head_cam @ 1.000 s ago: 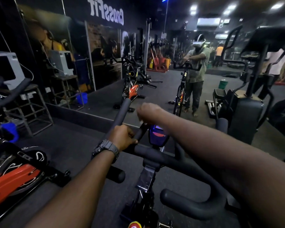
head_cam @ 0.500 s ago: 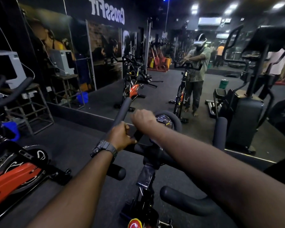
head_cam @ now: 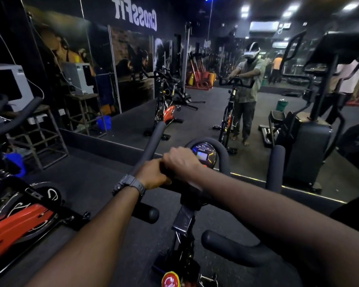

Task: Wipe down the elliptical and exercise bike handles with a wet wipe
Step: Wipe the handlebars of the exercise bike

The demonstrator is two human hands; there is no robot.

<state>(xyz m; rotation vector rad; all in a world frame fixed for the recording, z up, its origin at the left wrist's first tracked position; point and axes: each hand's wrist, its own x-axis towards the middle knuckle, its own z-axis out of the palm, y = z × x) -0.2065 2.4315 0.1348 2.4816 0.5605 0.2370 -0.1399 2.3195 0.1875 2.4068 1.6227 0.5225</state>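
Now both hands grip the handlebar centre: right hand has slid against left hand, uncovering the display; wipe unseen.

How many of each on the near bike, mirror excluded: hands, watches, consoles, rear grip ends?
Hands on the handlebar: 2, left hand and right hand
Wristwatch: 1, on the left wrist
Console: 1
Rear grip ends: 2, left rear grip end and right rear grip end
Total: 6
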